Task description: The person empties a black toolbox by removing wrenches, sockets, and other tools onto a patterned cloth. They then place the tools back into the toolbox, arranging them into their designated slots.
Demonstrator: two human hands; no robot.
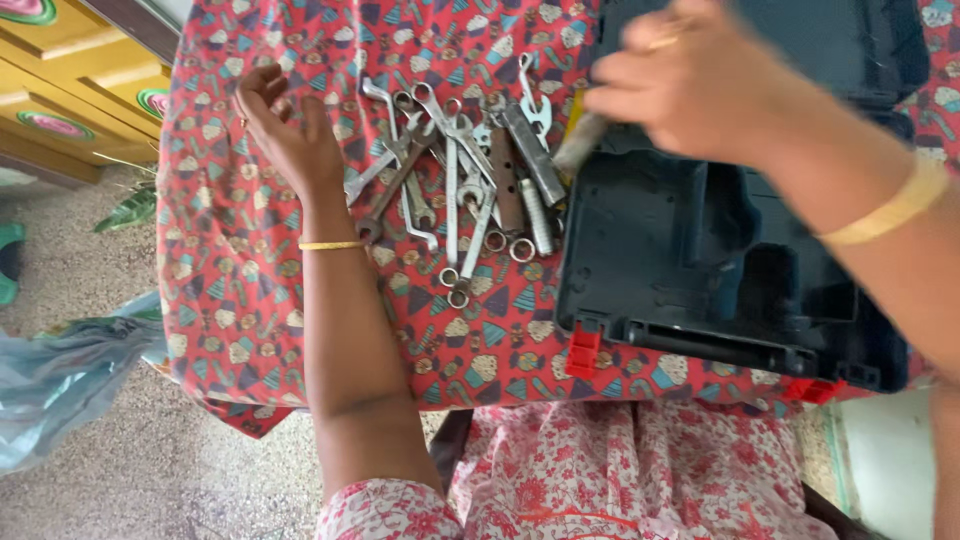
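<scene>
My left hand point(285, 125) rests on the red patterned tablecloth point(230, 280), fingers loosely spread, holding nothing, just left of a pile of several metal spanners point(455, 175). My right hand point(690, 85) is blurred above the far left corner of an open dark blue tool case point(700, 270) and grips a tool with a yellowish handle and grey end point(580, 140). The case has red latches point(583, 352) on its near edge and shows moulded recesses inside.
A yellow painted wooden cabinet point(70, 90) stands at the upper left. A blue-grey plastic bag point(60, 375) lies on the speckled floor at the left. A green leaf point(125, 208) shows beside the table. My floral-print lap point(600, 470) is below the table edge.
</scene>
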